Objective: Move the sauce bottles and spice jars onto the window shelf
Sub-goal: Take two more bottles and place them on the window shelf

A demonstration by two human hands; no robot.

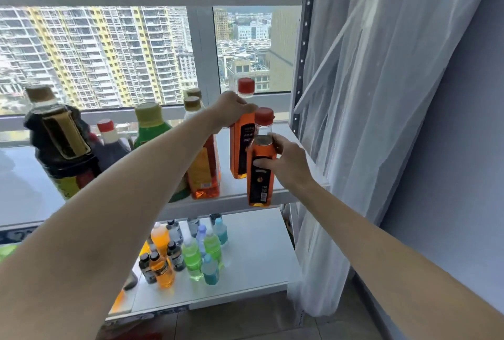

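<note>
Left hand (231, 110) around rear amber bottle (240, 148) – right hand (286, 159) around front amber bottle (259, 176)

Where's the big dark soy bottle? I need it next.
In the head view the dark bottle stands at the left of the shelf, beside a red-capped bottle and left of the green bottle.

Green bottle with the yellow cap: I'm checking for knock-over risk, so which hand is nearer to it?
Left. The left hand grips an orange bottle just right of the green bottle; the right hand holds another farther right.
</note>
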